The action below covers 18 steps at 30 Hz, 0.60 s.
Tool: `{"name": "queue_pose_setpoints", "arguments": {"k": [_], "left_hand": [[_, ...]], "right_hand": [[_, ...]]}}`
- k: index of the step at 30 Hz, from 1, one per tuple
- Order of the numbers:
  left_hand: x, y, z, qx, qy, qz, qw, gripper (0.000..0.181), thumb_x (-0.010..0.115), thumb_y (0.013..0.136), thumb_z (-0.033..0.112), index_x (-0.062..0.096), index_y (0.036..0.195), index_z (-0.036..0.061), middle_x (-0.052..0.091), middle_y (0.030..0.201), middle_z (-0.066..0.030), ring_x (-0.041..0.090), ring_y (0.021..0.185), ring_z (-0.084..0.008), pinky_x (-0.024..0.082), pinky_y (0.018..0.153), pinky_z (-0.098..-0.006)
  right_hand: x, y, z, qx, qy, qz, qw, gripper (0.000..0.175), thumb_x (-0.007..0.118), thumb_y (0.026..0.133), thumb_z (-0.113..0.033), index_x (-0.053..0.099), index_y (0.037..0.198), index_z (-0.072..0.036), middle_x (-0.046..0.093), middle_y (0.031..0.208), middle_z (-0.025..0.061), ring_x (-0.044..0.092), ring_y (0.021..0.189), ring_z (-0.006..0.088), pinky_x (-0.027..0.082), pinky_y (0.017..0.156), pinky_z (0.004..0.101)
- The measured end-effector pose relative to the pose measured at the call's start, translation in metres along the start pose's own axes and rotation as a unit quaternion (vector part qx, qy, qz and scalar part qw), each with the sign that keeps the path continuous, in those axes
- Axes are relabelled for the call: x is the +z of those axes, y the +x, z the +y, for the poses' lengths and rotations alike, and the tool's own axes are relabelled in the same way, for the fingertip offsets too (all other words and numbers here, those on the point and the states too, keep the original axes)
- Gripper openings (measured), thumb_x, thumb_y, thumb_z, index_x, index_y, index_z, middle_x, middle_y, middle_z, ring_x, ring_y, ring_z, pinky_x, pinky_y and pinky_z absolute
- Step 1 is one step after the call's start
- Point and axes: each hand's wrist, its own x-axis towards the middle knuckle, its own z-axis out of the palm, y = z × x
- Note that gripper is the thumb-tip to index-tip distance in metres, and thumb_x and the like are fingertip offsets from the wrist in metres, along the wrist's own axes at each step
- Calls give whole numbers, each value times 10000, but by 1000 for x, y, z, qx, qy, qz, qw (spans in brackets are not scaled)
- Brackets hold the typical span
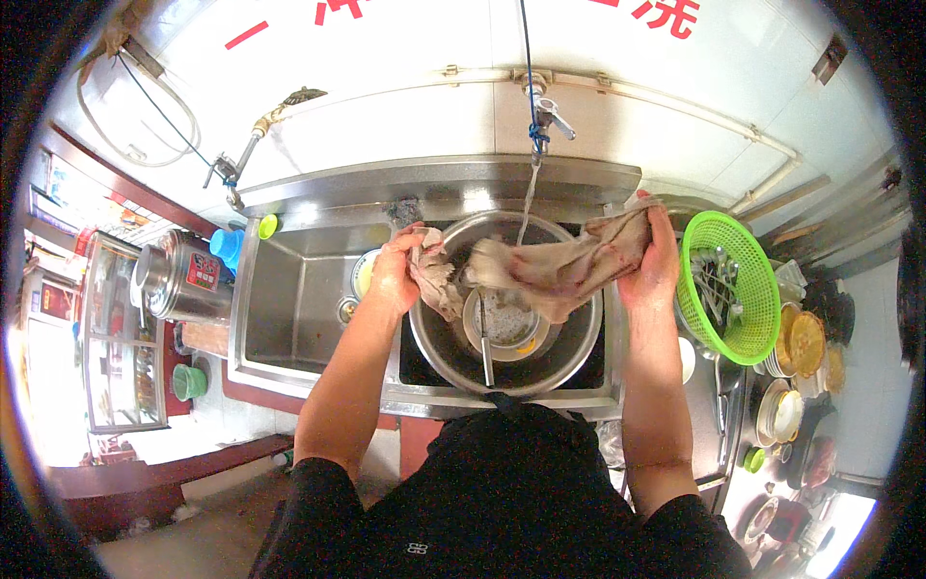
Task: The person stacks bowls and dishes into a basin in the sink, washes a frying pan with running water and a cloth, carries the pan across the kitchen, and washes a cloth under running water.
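Bunched in the fingers of my left hand (396, 269) is a crumpled, wet greyish cloth (436, 281). My right hand (653, 269) grips a larger, stained stretch of greyish-brown cloth (597, 253), its loose end blurred over the basin. Whether both pieces belong to one cloth, I cannot tell. Below them a large round metal basin (583, 346) sits in the right sink bay. Inside it are stacked bowls (532, 351) with foamy water in the top one, and a metal utensil handle (486, 362) leans there. Water (528, 206) runs from the tap (540, 137) into the basin.
Left of the basin lies a stainless sink bay (289, 289) with a plate (364, 271) at its edge. A green plastic colander (763, 318) of metal cutlery stands to the right, with stacked plates (780, 416) beyond. A second tap (228, 174) is at the left.
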Motion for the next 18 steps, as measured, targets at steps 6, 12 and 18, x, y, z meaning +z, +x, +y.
{"name": "queue_pose_setpoints", "arguments": {"k": [6,12,18], "left_hand": [[39,-22,3,39,58,-70,995,492,513,760,-23,543,1245,51,647,1089,-203,659,929,-317,544,859,-437],[88,-42,-22,40,90,-183,978,502,515,833,12,497,1332,60,619,1197,-194,632,1007,-273,523,885,-391],[80,-40,-33,32,184,-230,955,642,614,800,-22,415,1405,59,557,1284,-159,585,1128,-283,503,953,-386]], "right_hand": [[4,-13,20,55,-315,-177,931,308,478,976,-130,609,1253,-100,582,761,-2,515,583,71,413,498,205],[-11,-25,92,227,-399,-231,858,383,515,986,-327,609,1212,-33,640,959,18,588,809,101,490,684,272],[-16,-18,93,251,-142,-180,941,241,556,969,-247,639,1067,-44,666,967,43,622,842,140,504,773,289]]}}
